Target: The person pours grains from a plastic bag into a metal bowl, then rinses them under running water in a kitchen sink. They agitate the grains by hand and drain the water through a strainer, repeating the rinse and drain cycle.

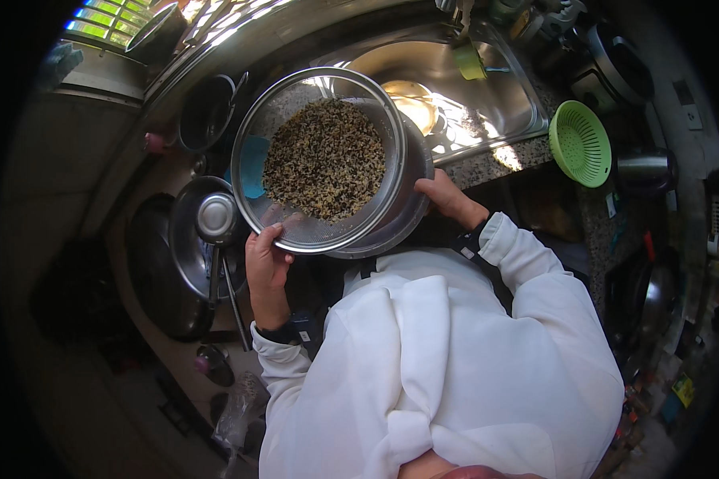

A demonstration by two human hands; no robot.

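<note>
My left hand [267,263] grips the near left rim of a round metal mesh sieve [296,230], thumb on top. A heap of mixed pale and dark grains [326,158] covers much of the mesh. Partly hidden beneath the sieve is a grey metal basin [416,173], which sticks out on the right and near sides. My right hand [452,196] holds that basin by its right rim, thumb over the edge. Both vessels are in front of my body, at the counter's edge by the sink. A blue item [254,164] shows at the sieve's left side, partly covered.
Behind is a stainless steel sink [491,102] with a green cup [468,60] hanging over it. A green plastic colander [581,143] stands on the granite counter to the right. Leftward are a dark pot [207,114], a steel pan with a ladle [217,218] over it, and a plastic bag [239,413].
</note>
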